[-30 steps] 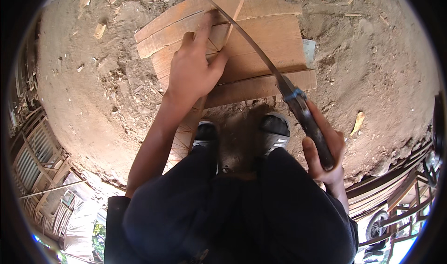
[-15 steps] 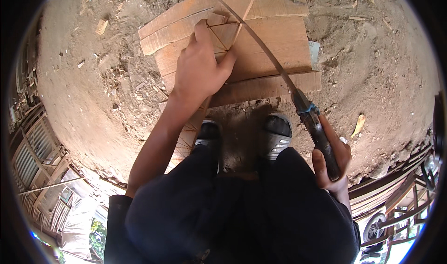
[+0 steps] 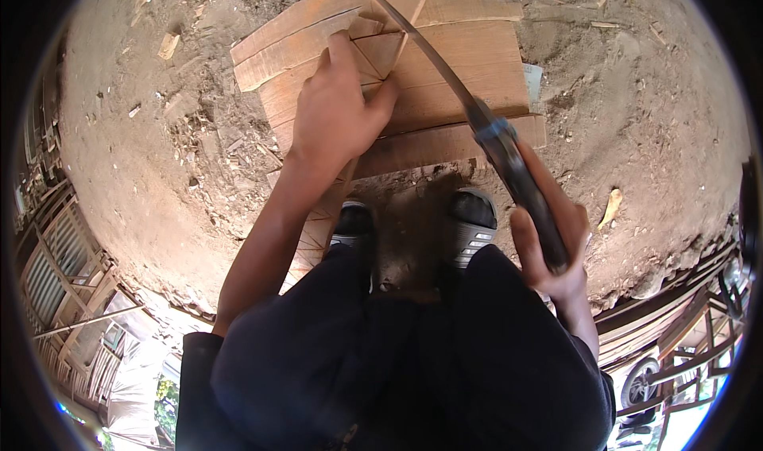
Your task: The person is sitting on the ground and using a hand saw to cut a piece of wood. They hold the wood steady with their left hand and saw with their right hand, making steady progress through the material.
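My left hand (image 3: 338, 117) presses down on a narrow wooden plank (image 3: 380, 52), thumb on one side and fingers on the other. Dark slanting lines cross the plank, which runs under my wrist toward my left foot. Wrapped in my right hand (image 3: 563, 232) is the dark handle of a handsaw (image 3: 515, 173) with a blue band near its blade. The long thin blade slants up and left, its tip near the top edge, passing over the plank's far end. Its teeth cannot be made out. Wide wooden boards (image 3: 469, 61) lie under the plank.
My sandalled feet (image 3: 474, 220) stand just behind a nearer board (image 3: 453, 147). Dirt ground (image 3: 175, 157) with wood chips surrounds the boards. A pale flat piece (image 3: 532, 81) sticks out at their right edge. Stacked timber and a wheel (image 3: 638, 383) are at lower right.
The saw and my right hand have moved a little left and up, with the handle blurred. My left hand stays on the plank; the whole view has shifted slightly.
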A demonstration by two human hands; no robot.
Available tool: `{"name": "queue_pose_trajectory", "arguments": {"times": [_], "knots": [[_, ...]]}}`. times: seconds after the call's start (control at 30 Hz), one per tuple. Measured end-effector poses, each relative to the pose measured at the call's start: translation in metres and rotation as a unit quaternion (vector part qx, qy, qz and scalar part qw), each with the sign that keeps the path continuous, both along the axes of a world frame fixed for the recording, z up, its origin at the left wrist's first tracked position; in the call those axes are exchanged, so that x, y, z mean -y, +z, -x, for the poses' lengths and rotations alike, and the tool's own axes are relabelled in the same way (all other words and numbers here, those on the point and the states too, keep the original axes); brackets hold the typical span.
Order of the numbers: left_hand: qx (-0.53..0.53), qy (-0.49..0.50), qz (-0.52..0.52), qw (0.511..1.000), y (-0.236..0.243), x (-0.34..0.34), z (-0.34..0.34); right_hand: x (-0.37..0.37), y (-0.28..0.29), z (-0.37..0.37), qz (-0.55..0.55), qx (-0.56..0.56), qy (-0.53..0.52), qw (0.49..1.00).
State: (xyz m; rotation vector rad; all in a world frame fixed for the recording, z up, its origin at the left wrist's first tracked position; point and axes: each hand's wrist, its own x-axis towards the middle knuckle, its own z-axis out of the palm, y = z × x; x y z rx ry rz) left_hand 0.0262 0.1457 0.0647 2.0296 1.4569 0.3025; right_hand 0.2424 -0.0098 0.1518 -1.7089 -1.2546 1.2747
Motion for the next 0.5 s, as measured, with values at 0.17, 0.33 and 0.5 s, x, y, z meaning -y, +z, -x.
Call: {"name": "queue_pose_trajectory", "arguments": {"times": [0.17, 0.33, 0.5], "knots": [[0.016, 0.003, -0.010, 1.000, -0.003, 0.000, 0.005, -0.013, 0.003, -0.005, -0.016, 0.007, 0.023, 1.000], [0.004, 0.001, -0.020, 1.000, -0.001, 0.002, 0.003, 0.007, 0.008, -0.012, -0.050, 0.013, 0.058, 0.997], [0.015, -0.009, -0.003, 1.000, -0.002, 0.000, 0.004, -0.028, 0.001, 0.005, -0.039, 0.015, 0.027, 0.999]]}}
